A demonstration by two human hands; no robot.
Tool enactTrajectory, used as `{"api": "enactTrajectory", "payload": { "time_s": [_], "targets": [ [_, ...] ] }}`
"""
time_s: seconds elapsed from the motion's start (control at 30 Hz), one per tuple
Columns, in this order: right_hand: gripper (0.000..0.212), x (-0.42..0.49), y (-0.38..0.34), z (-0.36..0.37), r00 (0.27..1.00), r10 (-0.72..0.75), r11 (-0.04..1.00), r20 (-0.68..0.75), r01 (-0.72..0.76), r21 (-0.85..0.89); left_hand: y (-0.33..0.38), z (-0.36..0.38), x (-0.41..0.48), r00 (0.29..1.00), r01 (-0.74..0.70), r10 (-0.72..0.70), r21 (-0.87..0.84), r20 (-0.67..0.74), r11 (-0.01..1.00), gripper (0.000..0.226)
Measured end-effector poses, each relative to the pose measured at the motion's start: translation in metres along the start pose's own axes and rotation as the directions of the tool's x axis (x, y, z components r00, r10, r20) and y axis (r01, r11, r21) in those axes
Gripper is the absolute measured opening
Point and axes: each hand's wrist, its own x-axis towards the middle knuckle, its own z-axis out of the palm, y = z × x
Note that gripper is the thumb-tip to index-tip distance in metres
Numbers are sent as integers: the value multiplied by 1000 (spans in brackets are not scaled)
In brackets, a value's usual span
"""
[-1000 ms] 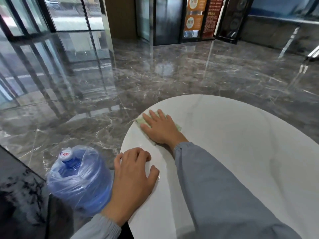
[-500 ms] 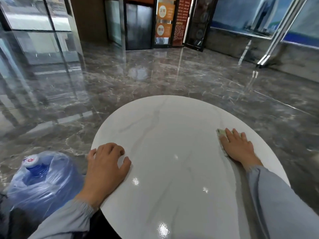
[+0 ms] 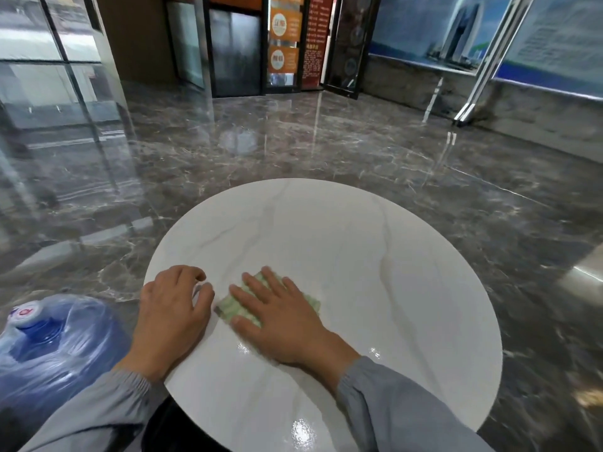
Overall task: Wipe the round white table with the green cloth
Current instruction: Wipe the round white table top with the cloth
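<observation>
Fingers of my right hand (image 3: 287, 321) press flat and apart on the green cloth (image 3: 236, 308); left hand (image 3: 173, 308) rests relaxed on the bench (image 3: 375, 256), near-left edge.

green cloth (image 3: 235, 307) flat, seemingly folded, on glossy round white table (image 3: 375, 256), near-left part.

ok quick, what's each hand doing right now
Left hand: open, resting on the round white table.
Right hand: open, pressing flat on the green cloth.

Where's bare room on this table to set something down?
The round white table is bare across its far half and right side. Crowded near the left edge: left hand resting, right hand flat on the green cloth.
</observation>
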Motion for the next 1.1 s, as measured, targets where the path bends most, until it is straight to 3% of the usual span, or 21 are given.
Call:
{"api": "enactTrajectory", "payload": {
  "time_s": [0.07, 0.13, 0.3, 0.4, 0.5, 0.57, 0.67, 0.87, 0.97, 1.1],
  "targets": [
    [64, -14, 44, -14, 995, 101, 993, -22, -103, -53, 2, 0, -1, 999, -24, 23, 28, 26, 999, 45],
    [62, -33, 106, -35, 951, 307, 948, -47, -310, -68, 4, -2, -2, 998, -40, 37, 59, 53, 997, 47],
    [64, -108, 249, -71, 685, 725, 687, -71, -726, 9, 6, -3, -2, 992, -96, 87, 107, 93, 990, 50],
    [65, -115, 279, -82, 586, 808, 588, -55, -807, 43, 7, -2, 0, 984, -153, 140, 111, 112, 982, 50],
    [67, -81, 279, -92, 544, 839, 544, -35, -831, 117, 7, -2, 0, 978, -169, 154, 104, 137, 980, 47],
    [67, -41, 268, -93, 564, 825, 563, -34, -815, 138, 4, -2, -1, 981, -148, 135, 89, 137, 985, 46],
    [67, 40, 226, -88, 676, 736, 674, -35, -727, 130, 0, 0, -1, 984, -135, 123, 90, 133, 987, 43],
    [70, 191, 58, -51, 958, 285, 957, 30, -286, 51, -4, 3, -1, 982, -150, 138, 86, 131, 985, 37],
    [70, 218, -7, -35, 994, 42, 998, 105, -48, 51, -9, 7, 2, 979, -164, 150, 97, 139, 982, 35],
    [58, 218, 15, -48, 999, 30, 993, 19, -32, 114, -10, 6, 3, 974, -167, 141, 144, 175, 975, 35]
  ]
}}
